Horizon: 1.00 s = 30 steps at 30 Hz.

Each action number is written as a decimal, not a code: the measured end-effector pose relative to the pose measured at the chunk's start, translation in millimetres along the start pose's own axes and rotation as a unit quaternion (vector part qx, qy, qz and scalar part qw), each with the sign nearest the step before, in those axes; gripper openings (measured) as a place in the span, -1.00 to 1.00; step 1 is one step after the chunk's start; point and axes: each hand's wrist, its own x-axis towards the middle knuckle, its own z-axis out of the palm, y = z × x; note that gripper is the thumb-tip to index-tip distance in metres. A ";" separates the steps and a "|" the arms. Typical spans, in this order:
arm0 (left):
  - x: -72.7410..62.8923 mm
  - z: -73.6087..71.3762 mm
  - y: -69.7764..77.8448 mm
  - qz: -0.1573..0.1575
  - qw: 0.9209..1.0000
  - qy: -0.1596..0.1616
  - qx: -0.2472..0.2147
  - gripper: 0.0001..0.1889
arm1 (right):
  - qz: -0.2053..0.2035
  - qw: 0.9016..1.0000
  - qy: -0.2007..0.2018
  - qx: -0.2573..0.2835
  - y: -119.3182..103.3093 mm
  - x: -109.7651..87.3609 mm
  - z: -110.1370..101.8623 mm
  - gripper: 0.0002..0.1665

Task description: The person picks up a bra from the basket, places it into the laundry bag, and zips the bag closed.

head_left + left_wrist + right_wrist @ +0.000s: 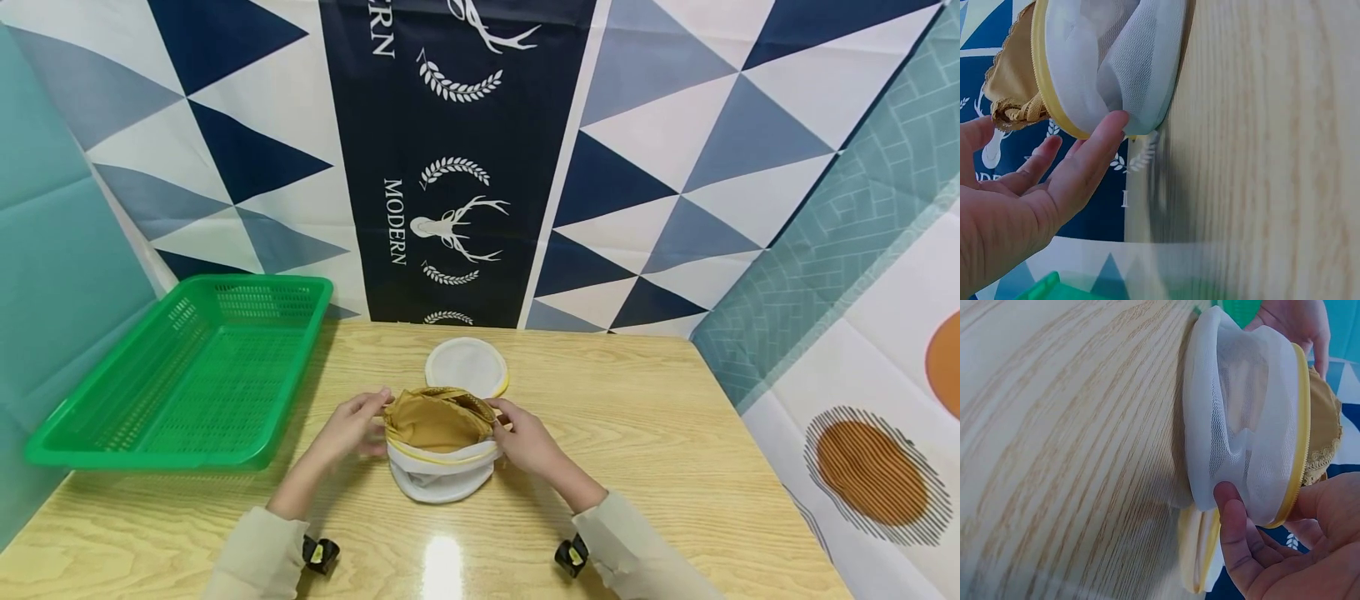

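A white mesh laundry bag (442, 479) with a yellow zipper rim stands on the table, its mouth gaping upward. Its round lid (467, 367) lies folded back behind it. Inside sits a mustard undergarment (438, 421) with scalloped lace trim, rising above the rim; a strap shows in the left wrist view. My left hand (352, 425) is at the bag's left side, fingers loosely extended, one fingertip touching the mesh (1147, 75). Across from it, my right hand (528, 437) pinches the bag's right rim, with fingers outside on the mesh (1210, 419) and the thumb toward the garment.
A large green plastic basket (288, 400) stands at the left of the wooden table (622, 433). Patterned cloth (450, 167) hangs behind the table's far edge, with more cloth on both sides. Dark devices are strapped at both wrists.
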 end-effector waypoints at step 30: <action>1.7 10.1 -6.1 0.053 0.997 0.047 0.026 -0.69 | 0.028 0.999 0.002 0.031 -6.2 -1.5 -1.5 -0.53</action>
